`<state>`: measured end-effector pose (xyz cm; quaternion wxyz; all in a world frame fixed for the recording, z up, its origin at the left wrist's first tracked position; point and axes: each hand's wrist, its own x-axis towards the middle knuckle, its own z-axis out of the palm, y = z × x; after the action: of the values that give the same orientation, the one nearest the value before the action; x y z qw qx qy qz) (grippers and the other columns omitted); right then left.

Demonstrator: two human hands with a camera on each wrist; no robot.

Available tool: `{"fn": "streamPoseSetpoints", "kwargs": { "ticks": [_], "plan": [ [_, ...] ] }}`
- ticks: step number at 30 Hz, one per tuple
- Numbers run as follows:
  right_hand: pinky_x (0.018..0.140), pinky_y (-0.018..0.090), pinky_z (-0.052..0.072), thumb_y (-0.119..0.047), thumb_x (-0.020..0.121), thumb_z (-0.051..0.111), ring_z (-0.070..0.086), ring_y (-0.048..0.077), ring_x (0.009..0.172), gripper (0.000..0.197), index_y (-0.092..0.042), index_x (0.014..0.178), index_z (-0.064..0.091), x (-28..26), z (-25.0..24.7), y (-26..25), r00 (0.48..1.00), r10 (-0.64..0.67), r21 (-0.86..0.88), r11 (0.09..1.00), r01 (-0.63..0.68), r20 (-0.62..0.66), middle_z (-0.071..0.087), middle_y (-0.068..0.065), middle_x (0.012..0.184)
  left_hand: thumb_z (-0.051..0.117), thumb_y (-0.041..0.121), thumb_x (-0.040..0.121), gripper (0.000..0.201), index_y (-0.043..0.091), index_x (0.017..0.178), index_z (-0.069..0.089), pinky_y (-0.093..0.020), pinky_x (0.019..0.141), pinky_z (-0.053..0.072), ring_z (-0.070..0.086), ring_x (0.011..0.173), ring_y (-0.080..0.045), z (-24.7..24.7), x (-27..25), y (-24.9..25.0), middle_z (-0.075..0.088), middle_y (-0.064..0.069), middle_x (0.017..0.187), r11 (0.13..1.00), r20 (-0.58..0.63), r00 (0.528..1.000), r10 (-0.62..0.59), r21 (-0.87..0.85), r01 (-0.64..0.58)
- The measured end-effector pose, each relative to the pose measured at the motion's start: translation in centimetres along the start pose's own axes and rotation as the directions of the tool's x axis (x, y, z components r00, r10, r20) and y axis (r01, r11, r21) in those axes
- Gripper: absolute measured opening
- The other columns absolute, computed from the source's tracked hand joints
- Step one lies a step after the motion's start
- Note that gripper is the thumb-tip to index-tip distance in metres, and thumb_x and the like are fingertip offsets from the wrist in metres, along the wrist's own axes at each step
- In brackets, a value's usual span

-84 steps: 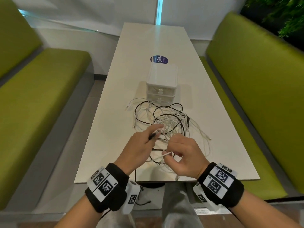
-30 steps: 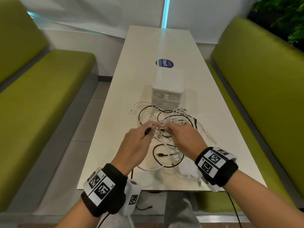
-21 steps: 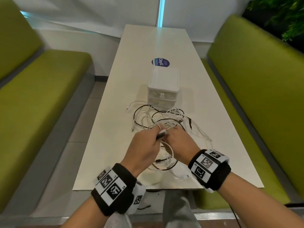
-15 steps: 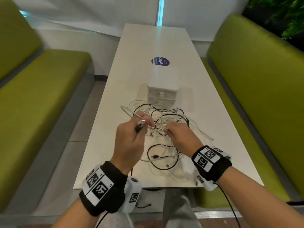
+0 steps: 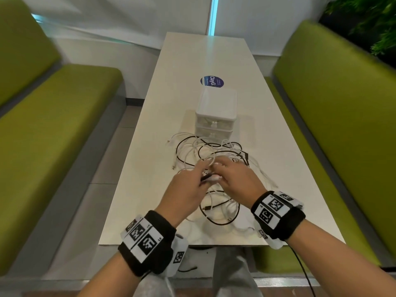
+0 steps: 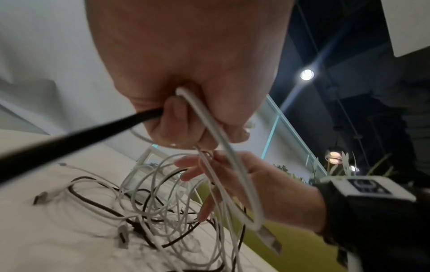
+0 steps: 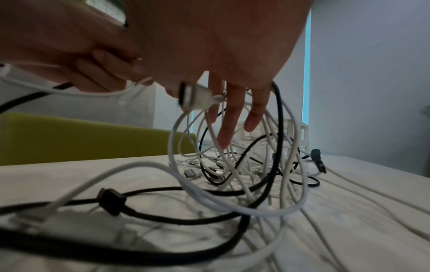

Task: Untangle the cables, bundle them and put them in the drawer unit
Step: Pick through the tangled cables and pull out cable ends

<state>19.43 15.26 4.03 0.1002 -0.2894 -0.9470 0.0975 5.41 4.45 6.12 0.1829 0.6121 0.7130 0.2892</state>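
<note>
A tangle of white and black cables lies on the white table in front of the white drawer unit, whose drawers are shut. My left hand hovers over the tangle's near side, fingers curled round a black cable and a white cable. My right hand is right beside it. Its fingers point straight down among the lifted loops. A white USB plug hangs by its thumb. Whether the thumb touches the plug is hidden.
A black plug and loose loops lie on the table near my edge. A round blue sticker sits beyond the drawer unit. Green benches flank the table on both sides.
My left hand has come down and to the right, from raised at the left to beside my right hand. The right hand's fingers now reach straight into the loops.
</note>
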Motion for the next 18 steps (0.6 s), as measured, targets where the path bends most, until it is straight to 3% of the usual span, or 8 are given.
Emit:
{"fn": "streamPoseSetpoints", "kwargs": {
  "ticks": [3, 7, 10, 11, 13, 15, 18],
  "plan": [
    [0.068, 0.037, 0.050, -0.038, 0.091, 0.035, 0.064, 0.023, 0.078, 0.040, -0.026, 0.113, 0.066, -0.3, 0.0, 0.0, 0.999, -0.027, 0.001, 1.000, 0.027, -0.039, 0.067, -0.002, 0.097, 0.052, 0.045, 0.096, 0.035, 0.025, 0.125, 0.046, -0.031, 0.064, 0.041, 0.064, 0.086, -0.027, 0.7, 0.4, -0.4, 0.070, -0.002, 0.092, 0.983, -0.045, 0.998, -0.036, 0.181, 0.043],
    [0.070, 0.037, 0.051, -0.043, 0.092, 0.032, 0.063, 0.024, 0.086, 0.045, -0.019, 0.107, 0.067, -0.3, -0.2, 0.2, 0.999, -0.048, 0.044, 0.998, 0.048, -0.013, 0.066, -0.001, 0.096, 0.053, 0.034, 0.097, 0.018, 0.023, 0.111, 0.060, -0.028, 0.063, 0.037, 0.064, 0.082, -0.026, 0.9, 0.1, -0.8, 0.070, -0.003, 0.088, 0.978, -0.075, 0.997, -0.033, 0.204, 0.048],
    [0.077, 0.040, 0.051, -0.040, 0.097, 0.034, 0.061, 0.023, 0.097, 0.037, -0.021, 0.113, 0.062, -0.3, 0.1, 1.1, 1.000, 0.020, 0.113, 0.993, -0.020, 0.004, 0.064, -0.002, 0.109, 0.056, 0.023, 0.096, 0.005, 0.021, 0.095, 0.060, -0.028, 0.058, 0.041, 0.061, 0.067, -0.014, 0.1, -0.8, -0.8, 0.068, 0.007, 0.075, 0.998, -0.256, 0.966, 0.029, -0.041, -0.041],
    [0.079, 0.040, 0.051, -0.038, 0.100, 0.037, 0.060, 0.021, 0.099, 0.032, -0.022, 0.115, 0.060, -0.3, 0.2, 1.7, 0.997, 0.076, 0.152, 0.986, -0.074, -0.004, 0.062, -0.005, 0.113, 0.054, 0.021, 0.096, 0.008, 0.021, 0.088, 0.057, -0.024, 0.055, 0.039, 0.055, 0.060, -0.007, -0.3, -1.2, -0.7, 0.063, 0.011, 0.070, 0.985, -0.350, 0.936, 0.034, -0.149, -0.091],
    [0.080, 0.038, 0.050, -0.032, 0.102, 0.041, 0.059, 0.017, 0.098, 0.024, -0.022, 0.112, 0.060, -0.4, 0.5, 2.7, 0.990, 0.133, 0.196, 0.973, -0.122, -0.039, 0.059, -0.009, 0.111, 0.050, 0.021, 0.095, 0.013, 0.023, 0.083, 0.051, -0.018, 0.050, 0.031, 0.043, 0.052, -0.004, -1.0, -1.6, -0.5, 0.053, 0.013, 0.063, 0.931, -0.474, 0.881, 0.000, -0.321, -0.173],
    [0.080, 0.036, 0.050, -0.030, 0.103, 0.042, 0.059, 0.016, 0.098, 0.022, -0.021, 0.109, 0.061, -0.4, 0.7, 3.1, 0.992, 0.111, 0.202, 0.975, -0.097, -0.057, 0.060, -0.010, 0.109, 0.047, 0.026, 0.096, 0.015, 0.024, 0.081, 0.051, -0.019, 0.048, 0.027, 0.034, 0.051, -0.005, -1.3, -1.7, -0.4, 0.046, 0.010, 0.059, 0.891, -0.524, 0.851, -0.038, -0.404, -0.209],
    [0.089, 0.034, 0.049, -0.035, 0.103, 0.040, 0.057, 0.013, 0.112, 0.029, -0.022, 0.113, 0.063, -0.2, 1.0, 3.4, 0.995, 0.103, 0.175, 0.980, -0.098, -0.018, 0.058, -0.011, 0.127, 0.046, 0.042, 0.096, 0.022, 0.027, 0.081, 0.051, -0.021, 0.047, 0.025, 0.028, 0.049, -0.006, -1.3, -1.9, 0.3, 0.041, 0.013, 0.057, 0.778, -0.568, 0.817, -0.096, -0.555, -0.294]
  ]
}}
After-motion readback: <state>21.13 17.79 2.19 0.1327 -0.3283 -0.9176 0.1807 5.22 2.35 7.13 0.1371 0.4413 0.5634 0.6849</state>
